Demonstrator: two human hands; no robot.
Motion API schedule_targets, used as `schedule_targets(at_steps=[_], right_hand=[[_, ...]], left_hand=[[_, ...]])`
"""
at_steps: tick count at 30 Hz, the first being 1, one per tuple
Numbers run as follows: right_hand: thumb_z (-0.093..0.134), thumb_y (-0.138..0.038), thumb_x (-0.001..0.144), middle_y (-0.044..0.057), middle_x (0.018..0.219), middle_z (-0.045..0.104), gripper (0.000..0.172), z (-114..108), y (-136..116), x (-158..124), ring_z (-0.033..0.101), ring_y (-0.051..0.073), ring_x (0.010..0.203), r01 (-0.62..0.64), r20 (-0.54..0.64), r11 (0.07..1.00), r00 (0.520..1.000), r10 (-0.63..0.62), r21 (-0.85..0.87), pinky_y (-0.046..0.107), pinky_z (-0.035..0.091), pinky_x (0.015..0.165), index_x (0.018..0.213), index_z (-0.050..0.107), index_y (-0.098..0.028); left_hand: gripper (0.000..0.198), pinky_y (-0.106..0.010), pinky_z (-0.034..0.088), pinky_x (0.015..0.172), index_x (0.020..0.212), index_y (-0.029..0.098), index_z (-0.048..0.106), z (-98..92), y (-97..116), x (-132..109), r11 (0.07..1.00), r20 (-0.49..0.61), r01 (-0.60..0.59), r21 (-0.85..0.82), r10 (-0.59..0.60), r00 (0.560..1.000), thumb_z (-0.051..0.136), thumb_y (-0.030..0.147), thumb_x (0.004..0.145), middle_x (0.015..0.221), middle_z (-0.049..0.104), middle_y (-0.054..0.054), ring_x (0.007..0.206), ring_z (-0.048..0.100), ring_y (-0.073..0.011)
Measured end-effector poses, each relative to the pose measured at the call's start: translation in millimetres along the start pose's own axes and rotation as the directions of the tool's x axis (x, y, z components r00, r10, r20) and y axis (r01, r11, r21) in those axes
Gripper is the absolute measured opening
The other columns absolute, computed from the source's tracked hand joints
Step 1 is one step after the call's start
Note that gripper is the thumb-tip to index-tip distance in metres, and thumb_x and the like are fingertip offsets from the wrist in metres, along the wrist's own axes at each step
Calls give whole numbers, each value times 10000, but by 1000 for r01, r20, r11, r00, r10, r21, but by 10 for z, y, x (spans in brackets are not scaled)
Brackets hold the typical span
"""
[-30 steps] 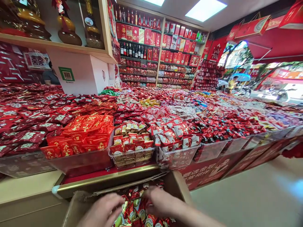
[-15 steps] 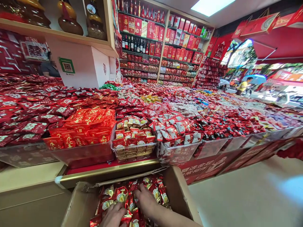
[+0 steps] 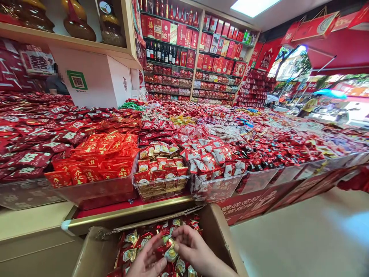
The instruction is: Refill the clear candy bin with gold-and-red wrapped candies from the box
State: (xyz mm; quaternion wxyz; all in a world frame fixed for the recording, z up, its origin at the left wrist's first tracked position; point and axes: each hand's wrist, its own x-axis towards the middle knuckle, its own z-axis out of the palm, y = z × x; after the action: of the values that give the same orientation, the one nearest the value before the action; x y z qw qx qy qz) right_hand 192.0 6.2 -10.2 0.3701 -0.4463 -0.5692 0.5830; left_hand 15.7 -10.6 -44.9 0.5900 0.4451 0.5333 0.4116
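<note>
Shop counter: huge spread of red wrapped sweets running from me to the far shelves, so I'm starting there.
Clear bins: row along the front edge, heaped over their rims, just above the box I'm working in.
Cardboard box: open, right under me below the counter lip, loaded with red and gold candy packets.
Left hand: down in the box, fingers curled round a small bunch of packets, thumb meeting the other hand.
Right hand: also in the box, fingertips pinched on one gold-faced packet held between both hands, just above the pile.
Grip: both closed on packets, but it looks light, fingertips only.
What could bite me: I reckon those glossy wrappers slide easily, so a loose pinch could drop some back in or over the box wall onto the floor. Bins are piled high too; a bump from below might spill the front rows.
</note>
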Motion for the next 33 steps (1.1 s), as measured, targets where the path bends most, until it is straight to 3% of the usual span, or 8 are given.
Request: schedule_targets(at_steps=[4,14,18,20,22,24,29,33], right_hand=[[574,-444,677,-47,582,420,298,77,-181,8,339,71,506,8,-80,979,997,8,204,202,285,485,748,499,-165],[547,-437,717,-53,504,443,295,157,-438,70,360,57,409,51,-222,915,974,43,400,191,309,403,629,468,-167],[499,-296,785,12,632,548,153,99,-497,-9,487,104,543,375,-291,918,871,-396,-126,217,406,473,747,583,-175],[491,-193,785,50,742,586,145,66,-500,-75,511,133,668,534,-136,688,734,-666,-491,250,435,574,858,616,-192],[523,-187,763,73,831,591,180,47,-500,-142,508,155,731,579,53,498,684,-727,-645,281,443,624,918,613,-203],[558,-240,742,87,925,568,179,31,-516,-182,507,176,816,586,88,521,712,-697,-621,300,452,679,910,608,-202],[507,-258,777,72,950,553,275,-71,-658,-75,523,126,739,380,-166,863,877,-450,-333,270,455,684,1040,534,-183],[568,-320,729,23,750,612,260,-130,-735,75,512,110,623,185,-83,968,976,-201,-171,233,431,579,929,607,-159]], left_hand=[[391,-220,428,431,803,182,632,236,424,-41,974,75,155,-166,-144,987,718,432,515,526,623,40,446,535,-101],[277,-215,467,517,846,196,665,295,806,-95,945,5,64,-322,-65,998,677,350,617,735,712,6,626,606,-136],[371,-243,487,608,1028,218,559,340,913,-144,854,-17,164,-494,-198,980,600,377,696,823,706,-11,768,634,-165],[448,-265,487,683,1133,224,470,350,986,-173,785,65,241,-571,-250,966,558,393,727,855,702,-25,818,633,-171],[533,-261,473,737,1208,240,376,345,1042,-186,787,119,237,-569,-207,971,581,334,724,888,701,-27,866,623,-168],[636,-252,462,755,1244,283,296,325,1068,-179,846,112,160,-509,-119,987,622,238,700,911,702,-11,881,618,-159],[604,-281,424,815,1210,311,280,267,1042,-130,931,201,38,-364,39,979,612,210,714,857,713,12,904,601,-155],[567,-239,372,850,1204,313,264,288,1006,-129,958,238,2,-287,69,969,584,245,741,847,699,38,885,586,-105]])
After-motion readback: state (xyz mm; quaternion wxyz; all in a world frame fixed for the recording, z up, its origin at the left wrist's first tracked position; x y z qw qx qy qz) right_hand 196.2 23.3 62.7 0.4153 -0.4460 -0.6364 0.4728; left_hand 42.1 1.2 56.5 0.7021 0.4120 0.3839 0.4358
